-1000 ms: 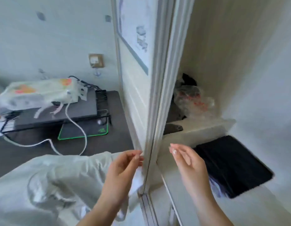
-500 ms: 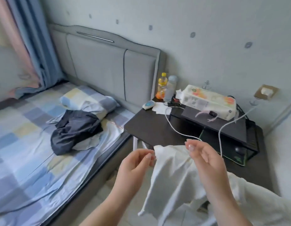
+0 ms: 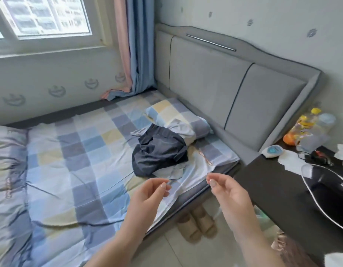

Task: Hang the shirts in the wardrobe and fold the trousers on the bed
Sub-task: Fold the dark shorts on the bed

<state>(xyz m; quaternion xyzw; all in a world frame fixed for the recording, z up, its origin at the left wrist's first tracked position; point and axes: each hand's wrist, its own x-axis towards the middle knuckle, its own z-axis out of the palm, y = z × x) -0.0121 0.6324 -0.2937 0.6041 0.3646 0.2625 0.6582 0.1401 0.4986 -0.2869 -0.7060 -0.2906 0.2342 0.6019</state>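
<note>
Both forearms reach forward from the bottom of the view, bare, and they are well apart from each other. The left hand (image 3: 147,191) is raised with the palm turned inward; its fingers (image 3: 163,186) are loosely curled and the thumb is close to the fingertips, but nothing is between them. The right hand (image 3: 227,186) is at the same height, also half curled, with the thumb near the index finger, and it is empty.

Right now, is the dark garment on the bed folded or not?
Not folded. The dark garment lies crumpled in a heap on the bed, partly against the pillow.
</note>
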